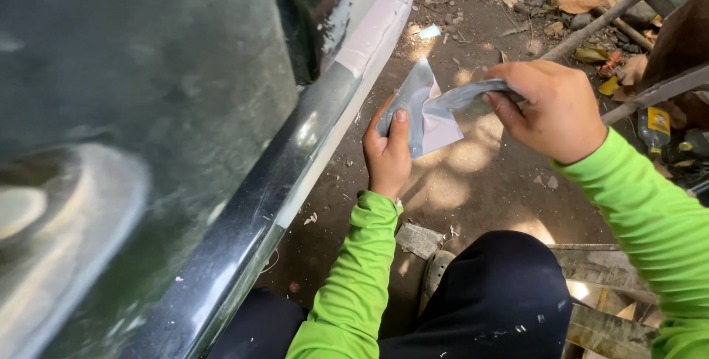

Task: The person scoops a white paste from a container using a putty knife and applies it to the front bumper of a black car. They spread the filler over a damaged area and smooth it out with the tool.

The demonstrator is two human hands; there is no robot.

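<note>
Both my hands hold one grey sheet of sandpaper (432, 111) with a pale back, folded and bent between them. My left hand (388, 154) pinches its lower left part with the thumb on top. My right hand (550, 108) grips the twisted right end. I wear bright green sleeves and dark trousers. Just left of my left hand runs the lower edge of a dark glossy car body panel (148, 122), with a masked pale strip (377, 30) along its sill.
Bare dirt ground (473, 182) lies under my hands, littered with dry leaves (580, 1) and sticks at the top right. A plastic bottle (653, 128) stands at the right. Wooden planks (602, 307) lie by my knee.
</note>
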